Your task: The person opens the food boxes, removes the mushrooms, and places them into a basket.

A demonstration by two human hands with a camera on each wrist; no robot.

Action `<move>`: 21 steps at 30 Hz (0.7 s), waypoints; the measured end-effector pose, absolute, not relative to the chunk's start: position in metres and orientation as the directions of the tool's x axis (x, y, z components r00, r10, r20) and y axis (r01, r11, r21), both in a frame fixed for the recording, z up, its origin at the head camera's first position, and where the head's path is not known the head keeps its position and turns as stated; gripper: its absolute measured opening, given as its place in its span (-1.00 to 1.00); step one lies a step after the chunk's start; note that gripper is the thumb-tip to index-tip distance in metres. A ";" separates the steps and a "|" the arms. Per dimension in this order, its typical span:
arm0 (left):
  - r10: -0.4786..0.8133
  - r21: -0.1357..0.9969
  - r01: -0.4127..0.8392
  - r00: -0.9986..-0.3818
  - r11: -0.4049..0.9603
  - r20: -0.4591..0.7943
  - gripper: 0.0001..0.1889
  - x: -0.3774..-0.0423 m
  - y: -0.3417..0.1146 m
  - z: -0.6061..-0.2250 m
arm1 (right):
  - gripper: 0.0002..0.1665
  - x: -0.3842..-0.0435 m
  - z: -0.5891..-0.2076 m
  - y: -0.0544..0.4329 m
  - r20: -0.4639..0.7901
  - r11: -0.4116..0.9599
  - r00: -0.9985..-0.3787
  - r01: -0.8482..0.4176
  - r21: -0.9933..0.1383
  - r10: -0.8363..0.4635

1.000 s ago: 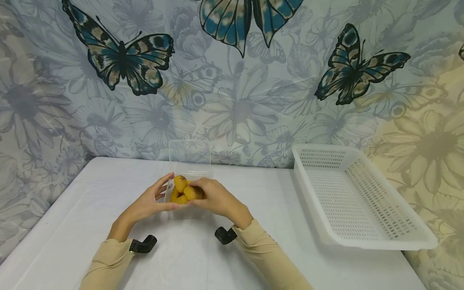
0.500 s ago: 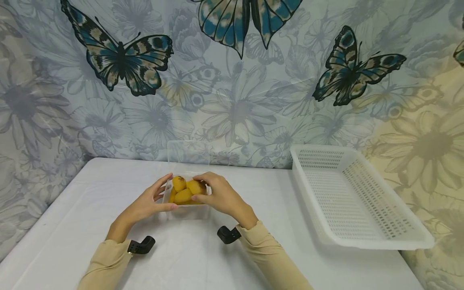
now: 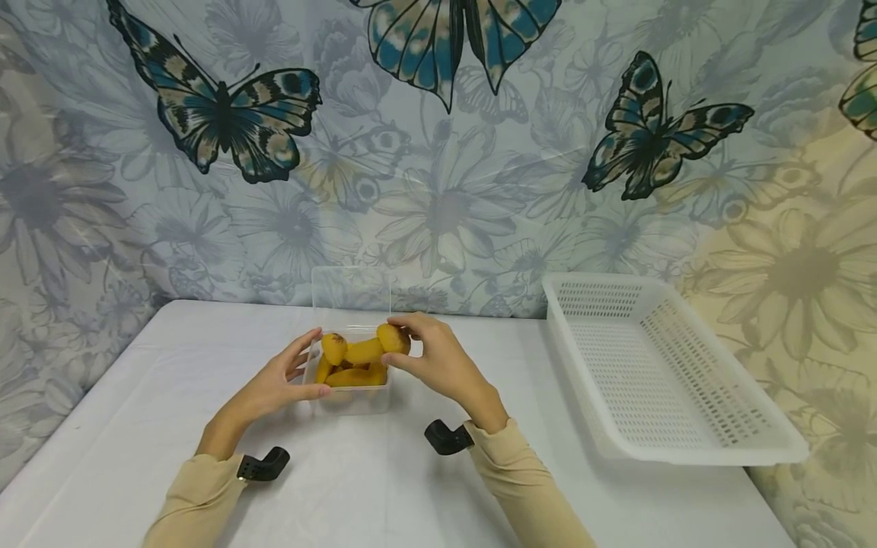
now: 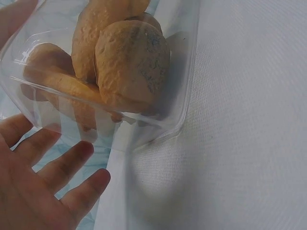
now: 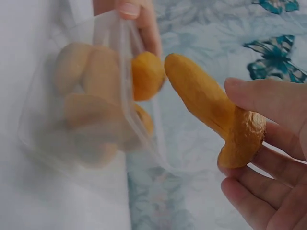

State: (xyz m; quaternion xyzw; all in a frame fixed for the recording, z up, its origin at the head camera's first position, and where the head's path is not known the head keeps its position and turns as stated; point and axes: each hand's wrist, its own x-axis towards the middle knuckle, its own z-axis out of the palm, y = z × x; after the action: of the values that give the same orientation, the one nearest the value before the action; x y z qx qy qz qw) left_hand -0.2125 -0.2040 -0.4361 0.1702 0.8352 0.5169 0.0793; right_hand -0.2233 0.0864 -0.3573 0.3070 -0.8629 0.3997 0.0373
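My right hand (image 3: 448, 361) pinches a yellow-orange mushroom (image 5: 204, 98) by its cap, between thumb and fingers, with the stem pointing toward the box. It is at the right rim of a clear plastic box (image 3: 352, 403). More mushrooms (image 3: 356, 376) of the same colour lie inside the box, several of them heaped together. My left hand (image 3: 270, 380) holds the box at its left side, thumb at the front edge and index finger near the back corner. In the left wrist view the other fingers (image 4: 69, 160) spread beside the clear wall.
The box's clear hinged lid (image 3: 351, 293) stands up at the back. To the right, a white perforated plastic basket (image 3: 610, 434) rests on the white-covered table (image 3: 370, 487). Behind the table hangs a butterfly-patterned cloth (image 3: 452, 205).
My right hand has drawn back to the right and slightly up with a mushroom in its fingers, showing more of those in the box. My left hand has kept its place on the box.
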 end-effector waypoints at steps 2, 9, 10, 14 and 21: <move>0.367 0.890 0.206 -0.929 0.407 0.047 0.03 -0.212 -0.204 -0.436 | -0.40 -0.223 -0.356 0.091 0.330 0.493 -0.815 -0.559 -0.667 -0.477; 0.362 0.887 0.207 -0.931 0.412 0.049 0.03 -0.211 -0.204 -0.434 | -0.40 -0.224 -0.353 0.107 0.386 0.497 -0.818 -0.568 -0.656 -0.426; 0.361 0.886 0.208 -0.931 0.414 0.049 0.03 -0.211 -0.204 -0.434 | -0.40 -0.224 -0.352 0.109 0.393 0.495 -0.816 -0.572 -0.653 -0.424; 0.361 0.884 0.210 -0.931 0.417 0.051 0.03 -0.211 -0.204 -0.434 | -0.41 -0.221 -0.350 0.118 0.403 0.488 -0.817 -0.571 -0.660 -0.412; 0.360 0.883 0.209 -0.932 0.420 0.049 0.03 -0.210 -0.204 -0.433 | -0.41 -0.214 -0.345 0.135 0.396 0.502 -0.841 -0.538 -0.676 -0.368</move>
State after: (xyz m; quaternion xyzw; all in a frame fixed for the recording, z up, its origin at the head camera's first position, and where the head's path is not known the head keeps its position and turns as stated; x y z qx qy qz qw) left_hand -0.2103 -0.2036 -0.4332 0.1695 0.8394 0.5111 0.0741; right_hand -0.2141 0.1349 -0.3450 0.2631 -0.8609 0.4237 0.1007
